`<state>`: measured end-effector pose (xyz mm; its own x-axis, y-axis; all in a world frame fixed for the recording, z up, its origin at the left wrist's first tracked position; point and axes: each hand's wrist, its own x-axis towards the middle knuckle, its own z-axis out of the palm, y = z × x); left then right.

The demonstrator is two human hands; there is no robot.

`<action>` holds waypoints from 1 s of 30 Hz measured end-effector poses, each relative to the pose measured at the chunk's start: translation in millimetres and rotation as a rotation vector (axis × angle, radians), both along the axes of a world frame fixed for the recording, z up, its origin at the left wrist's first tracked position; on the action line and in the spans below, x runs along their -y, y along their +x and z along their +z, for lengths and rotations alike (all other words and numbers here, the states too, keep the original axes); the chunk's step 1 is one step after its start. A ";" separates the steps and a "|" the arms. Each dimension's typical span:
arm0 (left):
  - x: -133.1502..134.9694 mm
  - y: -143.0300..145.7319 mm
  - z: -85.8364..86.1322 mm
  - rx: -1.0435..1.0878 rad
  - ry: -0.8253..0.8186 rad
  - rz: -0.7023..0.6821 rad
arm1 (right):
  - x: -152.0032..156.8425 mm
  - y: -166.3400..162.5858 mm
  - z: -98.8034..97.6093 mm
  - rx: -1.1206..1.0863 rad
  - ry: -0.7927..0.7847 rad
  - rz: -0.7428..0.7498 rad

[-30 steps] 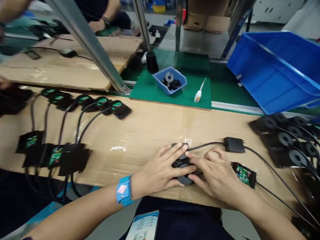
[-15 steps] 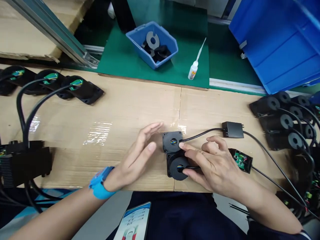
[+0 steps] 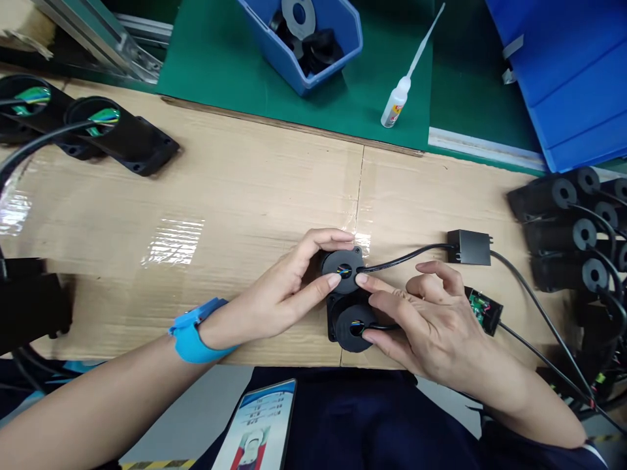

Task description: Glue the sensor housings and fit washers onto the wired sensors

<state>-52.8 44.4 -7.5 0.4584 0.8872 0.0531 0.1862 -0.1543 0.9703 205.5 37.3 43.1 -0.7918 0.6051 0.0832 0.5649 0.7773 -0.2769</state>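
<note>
Two black cylindrical housings stand side by side on the cardboard-covered bench, each topped by a ring-shaped cap with coloured wires in its hole. My left hand [image 3: 289, 287] curls round the upper housing [image 3: 344, 266], thumb on the cap's edge and fingers behind. The index fingertip of my right hand [image 3: 431, 326] presses that cap beside its cable [image 3: 404, 260]. My right thumb and bent fingers close about the cable at the lower housing [image 3: 350, 326]; the exact grip is partly hidden. The upper cable runs to a small black box [image 3: 469, 248]. An open box with a green circuit board [image 3: 482, 310] lies below it.
A blue bin [image 3: 304, 78] of ring caps and a white dropper bottle [image 3: 396, 103] stand on the green mat [image 3: 215, 72]. More black housings [image 3: 127, 134] lie left, others [image 3: 563, 228] right. A large blue crate [image 3: 548, 78] is at far right. A phone [image 3: 257, 424] lies on my lap.
My left hand has moved right, from open beside the upper housing to curled round it. The right hand stays at the two caps. The view has shifted, with the blue bin now higher in it.
</note>
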 end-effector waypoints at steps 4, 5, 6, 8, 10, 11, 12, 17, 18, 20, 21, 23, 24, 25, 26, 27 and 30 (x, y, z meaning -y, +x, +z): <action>-7.0 2.5 4.0 -0.162 0.127 -0.062 | 0.5 1.2 -1.3 -0.008 0.002 0.004; -8.6 2.9 4.2 -0.192 0.156 -0.077 | 0.8 1.6 -1.3 -0.006 0.003 0.003; -10.1 3.1 4.0 -0.218 0.182 -0.088 | 1.2 2.0 -1.3 -0.005 0.003 0.001; -12.6 2.7 3.3 -0.269 0.225 -0.101 | 1.7 2.6 -1.2 -0.004 0.000 0.001; -14.4 1.8 2.5 -0.322 0.255 -0.112 | 1.8 2.7 -1.1 -0.009 -0.008 0.000; -15.1 1.3 2.2 -0.346 0.263 -0.118 | 1.7 2.7 -1.2 -0.011 -0.014 -0.001; -15.7 0.8 1.8 -0.363 0.266 -0.125 | 1.6 2.5 -1.3 -0.013 -0.015 0.001; -14.8 -0.2 -3.3 -0.317 0.287 -0.152 | 2.4 1.6 -1.8 0.003 -0.004 0.000; -13.8 -0.3 -5.1 -0.285 0.284 -0.127 | 3.0 1.6 -1.8 -0.004 -0.007 0.000; -11.3 -0.5 -8.7 -0.203 0.277 -0.015 | 4.2 1.5 -2.2 -0.030 -0.013 0.003; -10.1 -0.6 -10.2 -0.160 0.285 0.058 | 4.8 1.4 -2.6 -0.046 -0.009 0.005; -8.5 -0.6 -11.8 -0.096 0.350 0.174 | 5.5 0.9 -3.6 -0.063 0.000 -0.004; -8.1 -0.4 -11.8 -0.096 0.401 0.206 | 5.6 0.5 -4.2 -0.063 0.002 -0.010; -8.0 -0.1 -11.4 -0.118 0.459 0.217 | 5.5 0.1 -4.8 -0.066 0.005 -0.015; -8.0 0.4 -10.8 -0.158 0.519 0.206 | 5.3 -0.3 -5.4 -0.071 0.005 -0.018; -8.3 0.9 -10.2 -0.203 0.572 0.181 | 5.0 -0.6 -6.0 -0.080 0.002 -0.019; -9.0 2.3 -9.5 -0.289 0.716 0.088 | 4.1 -0.2 -8.6 -0.101 -0.006 -0.013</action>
<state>-50.5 53.4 -17.0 0.4709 0.7155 0.5161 0.4574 -0.6983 0.5507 205.3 33.2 34.5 -0.7717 0.6158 0.1588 0.5438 0.7684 -0.3373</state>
